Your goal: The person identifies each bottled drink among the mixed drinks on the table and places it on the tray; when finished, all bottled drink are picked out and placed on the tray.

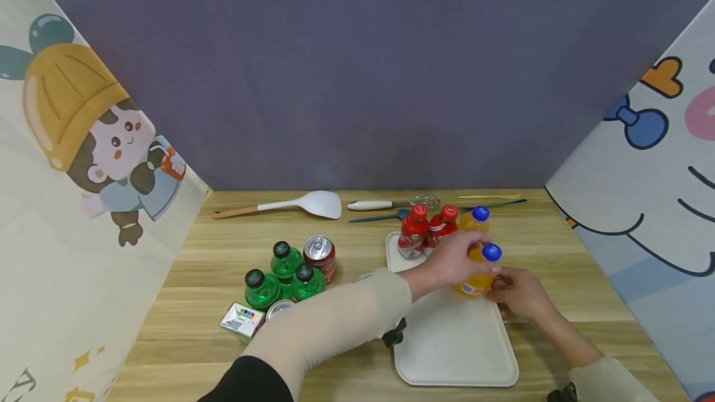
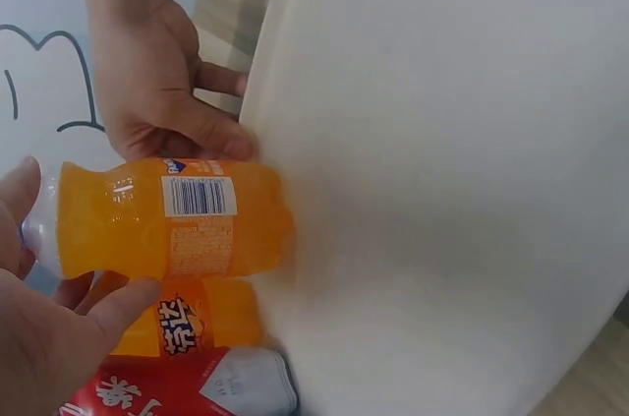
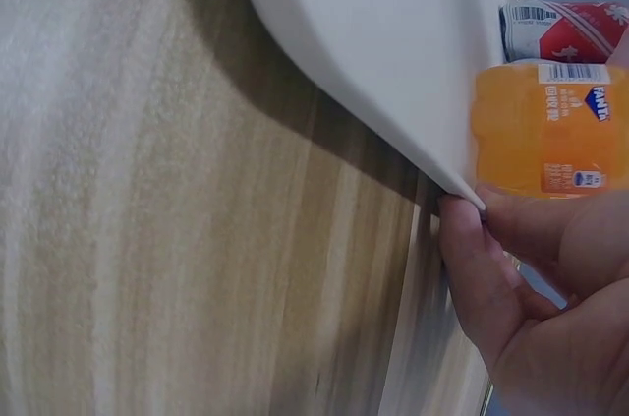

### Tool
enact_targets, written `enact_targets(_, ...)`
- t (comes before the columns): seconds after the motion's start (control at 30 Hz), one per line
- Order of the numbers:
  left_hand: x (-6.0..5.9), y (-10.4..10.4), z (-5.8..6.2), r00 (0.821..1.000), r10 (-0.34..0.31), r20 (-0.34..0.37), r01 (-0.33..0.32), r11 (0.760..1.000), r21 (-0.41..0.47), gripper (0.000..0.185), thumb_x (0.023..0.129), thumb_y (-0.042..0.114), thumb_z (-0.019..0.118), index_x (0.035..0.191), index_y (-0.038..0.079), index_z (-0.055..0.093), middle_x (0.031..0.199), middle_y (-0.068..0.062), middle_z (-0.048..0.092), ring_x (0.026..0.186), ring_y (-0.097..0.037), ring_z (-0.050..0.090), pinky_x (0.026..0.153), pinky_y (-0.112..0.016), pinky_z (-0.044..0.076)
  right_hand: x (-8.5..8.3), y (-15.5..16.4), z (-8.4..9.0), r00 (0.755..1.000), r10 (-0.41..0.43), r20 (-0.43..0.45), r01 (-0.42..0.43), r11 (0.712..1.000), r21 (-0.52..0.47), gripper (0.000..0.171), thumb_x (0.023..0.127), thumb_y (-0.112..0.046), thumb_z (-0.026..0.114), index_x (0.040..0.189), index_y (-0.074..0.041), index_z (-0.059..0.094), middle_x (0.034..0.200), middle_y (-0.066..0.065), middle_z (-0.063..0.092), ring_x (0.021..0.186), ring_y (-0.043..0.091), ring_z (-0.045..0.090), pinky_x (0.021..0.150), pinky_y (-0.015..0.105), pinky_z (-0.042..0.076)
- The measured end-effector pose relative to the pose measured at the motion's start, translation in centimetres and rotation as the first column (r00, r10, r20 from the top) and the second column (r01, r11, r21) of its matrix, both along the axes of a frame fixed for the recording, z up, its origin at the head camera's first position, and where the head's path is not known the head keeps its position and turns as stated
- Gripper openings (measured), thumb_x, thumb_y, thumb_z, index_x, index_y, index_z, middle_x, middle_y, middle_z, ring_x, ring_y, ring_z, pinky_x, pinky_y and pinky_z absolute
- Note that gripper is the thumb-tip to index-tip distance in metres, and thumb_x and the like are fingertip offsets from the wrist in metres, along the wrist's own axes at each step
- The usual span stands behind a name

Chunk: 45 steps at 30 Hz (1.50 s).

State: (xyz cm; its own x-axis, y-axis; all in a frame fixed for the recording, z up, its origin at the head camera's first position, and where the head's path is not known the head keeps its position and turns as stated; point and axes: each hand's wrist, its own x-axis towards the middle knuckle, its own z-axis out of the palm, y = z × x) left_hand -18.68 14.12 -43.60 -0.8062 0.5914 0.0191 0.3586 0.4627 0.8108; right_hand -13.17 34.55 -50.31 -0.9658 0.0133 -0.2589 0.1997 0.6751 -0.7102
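White rectangular plastic tray, near end bare. Left hand curls its fingers around an orange soda bottle with blue cap at the tray's right edge; right hand pinches that edge. Behind: 1 more orange bottle, 2 red bottles. Judged roughly half loaded: 3 green bottles and 2 cans remain left.

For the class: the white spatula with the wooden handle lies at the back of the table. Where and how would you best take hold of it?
Grip the white spatula by its wooden handle, the thin end pointing left, probably coming from above with fingers across the shaft. It lies flat on the table, with bare wood around the handle, whereas the broad blade end lies close to the whisk.
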Motion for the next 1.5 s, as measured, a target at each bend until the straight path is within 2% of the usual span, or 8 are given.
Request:
enact_targets(0.23, 0.1, -0.2, 0.3, 1.0, 0.001, 0.004, 0.0, 0.999, -0.045, 0.045, 0.09, 0.041, 0.08, 0.13, 0.027, 0.065, 0.118, 0.012, 0.068, 0.107, -0.007, 0.064, 0.082, -0.017, 0.053, -0.2, -0.1, -0.1, 1.0, -0.007, 0.013, 0.006, 0.999, 0.04, 0.045, 0.087, -0.006, 0.079, 0.127, 0.008, 0.063, 0.1, 0.017, 0.07, 0.06, 0.021, 0.065, 0.054, 0.034, 0.059)
enact_targets(0.43, 0.3, -1.2, 1.3, 0.999, -0.025, 0.03, 0.028, 0.996, -0.086, 0.057, 0.089, 0.043, 0.08, 0.141, 0.029, 0.06, 0.134, 0.009, 0.066, 0.118, -0.008, 0.062, 0.089, -0.02, 0.054, -0.2, -0.1, 0.0, 1.0, 0.007, 0.013, -0.007, 0.999, 0.051, 0.044, 0.088, -0.008, 0.079, 0.126, 0.007, 0.064, 0.101, 0.016, 0.07, 0.065, 0.02, 0.065, 0.055, 0.034, 0.059)
enact_targets(0.67, 1.2, -3.0, 2.7, 0.998, -0.057, 0.006, 0.057, 0.995, -0.086, 0.062, 0.088, 0.045, 0.08, 0.14, 0.02, 0.057, 0.137, 0.008, 0.063, 0.121, -0.008, 0.061, 0.096, -0.018, 0.051, -0.4, 0.1, -0.2, 0.999, -0.006, 0.044, 0.004, 0.999, 0.041, 0.046, 0.089, -0.011, 0.079, 0.128, 0.006, 0.063, 0.104, 0.017, 0.07, 0.066, 0.02, 0.065, 0.057, 0.034, 0.06)
enact_targets(0.9, 2.3, -5.8, 4.9, 0.998, -0.066, -0.003, 0.066, 0.997, -0.037, 0.052, 0.088, 0.046, 0.08, 0.129, 0.02, 0.061, 0.13, 0.009, 0.066, 0.109, -0.003, 0.061, 0.088, -0.016, 0.052, -0.5, 0.2, -0.2, 0.998, 0.002, 0.058, -0.003, 1.0, 0.03, 0.054, 0.089, -0.014, 0.079, 0.135, 0.007, 0.059, 0.112, 0.025, 0.069, 0.073, 0.02, 0.067, 0.06, 0.035, 0.061)
enact_targets(1.23, 2.0, -10.1, 6.7, 0.993, -0.109, 0.042, 0.108, 0.994, 0.01, 0.039, 0.093, 0.036, 0.076, 0.125, 0.019, 0.062, 0.117, 0.01, 0.066, 0.102, -0.001, 0.061, 0.089, -0.016, 0.053, -0.3, 0.5, 0.0, 0.999, -0.004, 0.052, 0.002, 0.999, 0.036, 0.05, 0.089, -0.013, 0.079, 0.132, 0.006, 0.061, 0.109, 0.021, 0.071, 0.068, 0.02, 0.065, 0.059, 0.035, 0.061)
enact_targets(1.5, 1.9, -14.6, 7.7, 0.996, -0.073, 0.048, 0.07, 0.996, 0.062, 0.039, 0.093, 0.03, 0.076, 0.127, 0.017, 0.061, 0.117, 0.006, 0.064, 0.107, -0.015, 0.064, 0.091, -0.022, 0.054, -0.2, 0.4, -0.3, 0.999, 0.009, 0.033, -0.01, 0.999, 0.042, 0.047, 0.088, -0.011, 0.079, 0.127, 0.008, 0.062, 0.104, 0.017, 0.071, 0.066, 0.019, 0.066, 0.056, 0.033, 0.06)
